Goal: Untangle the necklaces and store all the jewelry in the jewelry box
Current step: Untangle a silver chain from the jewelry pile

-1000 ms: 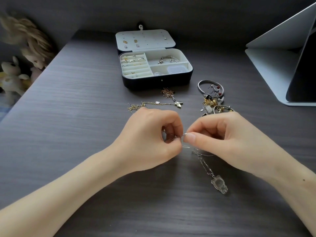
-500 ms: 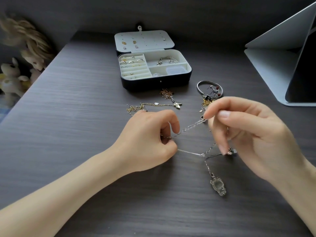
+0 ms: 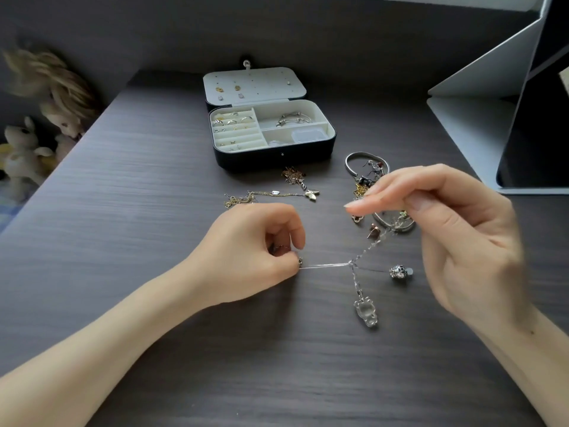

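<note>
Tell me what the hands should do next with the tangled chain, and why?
Probably ease the pull a little and pick at the knot. The left hand and right hand stretch the chain taut, and strands to the pendant and bead all meet there, so pulling harder would likely tighten it.

Soft, dimmish daylight; faint shadows on dark grey wood-grain table (image 3: pixel 138 226). Cream-lined black jewelry box (image 3: pixel 277 158) sharp; beige plush toys (image 3: pixel 24 149) far left blurred.

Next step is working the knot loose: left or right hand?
Probably right. The left hand pinches the thin strand taut; the right hand is raised near the knot, pinching the link chain running into it.
</note>
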Tool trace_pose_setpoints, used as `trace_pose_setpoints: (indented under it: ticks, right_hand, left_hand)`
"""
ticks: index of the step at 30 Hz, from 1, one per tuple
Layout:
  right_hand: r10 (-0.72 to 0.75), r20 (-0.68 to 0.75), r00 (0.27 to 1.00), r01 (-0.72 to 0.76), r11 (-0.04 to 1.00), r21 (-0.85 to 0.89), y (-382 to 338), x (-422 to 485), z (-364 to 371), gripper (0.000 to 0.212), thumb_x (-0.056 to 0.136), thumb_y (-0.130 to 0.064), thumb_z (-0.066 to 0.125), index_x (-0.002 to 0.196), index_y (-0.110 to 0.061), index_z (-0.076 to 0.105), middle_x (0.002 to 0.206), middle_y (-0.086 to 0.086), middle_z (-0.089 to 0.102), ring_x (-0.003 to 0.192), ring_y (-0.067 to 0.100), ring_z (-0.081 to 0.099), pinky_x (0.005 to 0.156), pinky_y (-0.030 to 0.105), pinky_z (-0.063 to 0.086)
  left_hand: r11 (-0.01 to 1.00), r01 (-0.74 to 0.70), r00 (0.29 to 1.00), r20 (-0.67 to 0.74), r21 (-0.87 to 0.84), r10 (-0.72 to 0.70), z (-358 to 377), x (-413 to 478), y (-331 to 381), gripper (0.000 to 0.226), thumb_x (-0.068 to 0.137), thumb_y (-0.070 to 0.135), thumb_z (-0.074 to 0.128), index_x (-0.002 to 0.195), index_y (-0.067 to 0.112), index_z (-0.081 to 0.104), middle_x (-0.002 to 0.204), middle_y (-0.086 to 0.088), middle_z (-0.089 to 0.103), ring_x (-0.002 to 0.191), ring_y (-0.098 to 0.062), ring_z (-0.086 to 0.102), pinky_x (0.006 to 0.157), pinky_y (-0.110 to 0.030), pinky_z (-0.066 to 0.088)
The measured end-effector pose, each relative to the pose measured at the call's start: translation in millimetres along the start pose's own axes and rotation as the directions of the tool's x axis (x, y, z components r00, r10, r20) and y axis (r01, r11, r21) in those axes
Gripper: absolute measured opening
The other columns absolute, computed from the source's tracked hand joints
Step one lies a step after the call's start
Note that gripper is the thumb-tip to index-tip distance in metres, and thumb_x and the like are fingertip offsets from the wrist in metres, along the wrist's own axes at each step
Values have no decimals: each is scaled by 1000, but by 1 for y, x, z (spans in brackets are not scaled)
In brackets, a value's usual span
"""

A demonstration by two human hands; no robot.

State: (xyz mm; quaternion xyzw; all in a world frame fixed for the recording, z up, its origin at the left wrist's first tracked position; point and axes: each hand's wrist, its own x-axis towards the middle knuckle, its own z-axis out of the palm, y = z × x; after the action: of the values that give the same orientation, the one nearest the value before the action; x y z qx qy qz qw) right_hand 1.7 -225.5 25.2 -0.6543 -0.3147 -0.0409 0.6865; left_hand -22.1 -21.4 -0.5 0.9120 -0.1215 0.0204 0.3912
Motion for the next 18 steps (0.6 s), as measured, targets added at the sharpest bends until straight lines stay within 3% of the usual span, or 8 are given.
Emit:
trace_pose_setpoints:
  ticks: [2,7,9,13,18]
  right_hand:
    - [3,-4,1000,-3,1000,11,0,1,0,18,88,-6,44,91,-8,62,91,3,72,92,32,66,83,39,47]
    - [16,22,1000,-14,994,-104,3,0,-1,22,90,-15,46,93,-19,67,97,6,72,89,48,58,80,58,43]
    - [12,61,998,-2,985,-172,1,-1,-1,22,91,-16,45,98,-16,66,101,7,71,91,41,60,81,54,45]
    - [37,129,991,0,963,-270,-1,-2,-4,24,92,-15,46,105,-8,65,107,6,68,95,16,62,83,30,45]
    - [115,322,940,30,911,-412,-3,12,6,26,90,-18,49,110,-17,66,111,1,66,111,17,58,95,38,45]
  left_hand:
    - [1000,23,1000,-20,12,-23,-1,-1,0,12,59,22,54,69,28,57,56,12,53,55,-7,45,55,-18,32]
    - [997,76,992,-105,21,-73,-3,-4,1,13,62,23,49,70,26,58,49,10,57,53,-8,48,56,-22,34]
    - [996,91,988,-121,-5,-91,-5,-5,3,16,63,22,49,71,25,62,48,10,61,55,-8,53,57,-19,35]
    - [990,105,978,-172,-95,-120,-13,-12,5,15,65,18,51,67,23,65,54,10,66,61,-7,62,67,-27,47]
    - [993,107,970,-214,-45,-114,-23,-34,3,15,66,17,52,64,24,65,54,11,65,60,-11,60,68,-32,45]
